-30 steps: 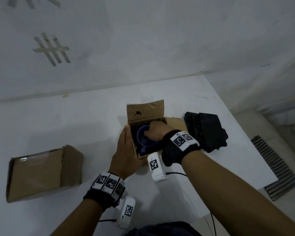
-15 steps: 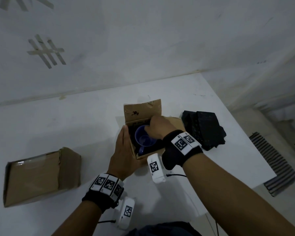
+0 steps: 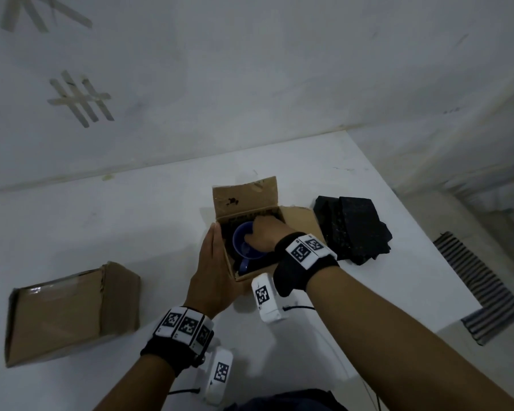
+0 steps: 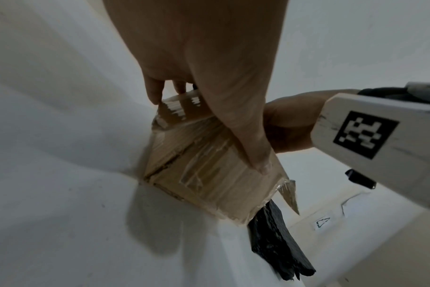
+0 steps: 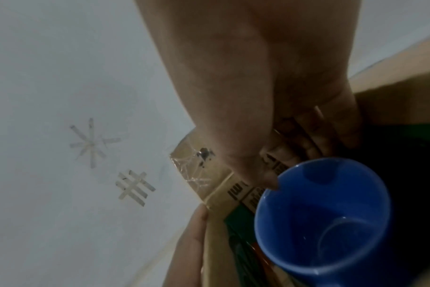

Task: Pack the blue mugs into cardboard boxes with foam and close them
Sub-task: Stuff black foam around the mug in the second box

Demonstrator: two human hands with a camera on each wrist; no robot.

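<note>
An open cardboard box (image 3: 245, 197) stands mid-table with its far flap up and a dark lining inside. A blue mug (image 3: 244, 247) sits in it, mouth up, handle toward me. My left hand (image 3: 212, 256) lies flat against the box's left wall; in the left wrist view the left hand (image 4: 209, 126) has its thumb along the taped face of the box (image 4: 204, 174). My right hand (image 3: 263, 235) reaches into the box at the mug's far right rim. In the right wrist view my right hand (image 5: 292, 163) has curled fingers between the mug (image 5: 331, 223) and the far wall, thumb tip on the rim.
A pile of black foam pieces (image 3: 350, 229) lies right of the box, near the table's right edge (image 3: 445, 262). A closed, taped cardboard box (image 3: 72, 312) sits at the left. Behind the table is a white wall with tape marks (image 3: 80, 99).
My right hand has slid from the mug's right side toward its far rim. The left hand stays pressed on the box's left wall. The mug sits about where it was.
</note>
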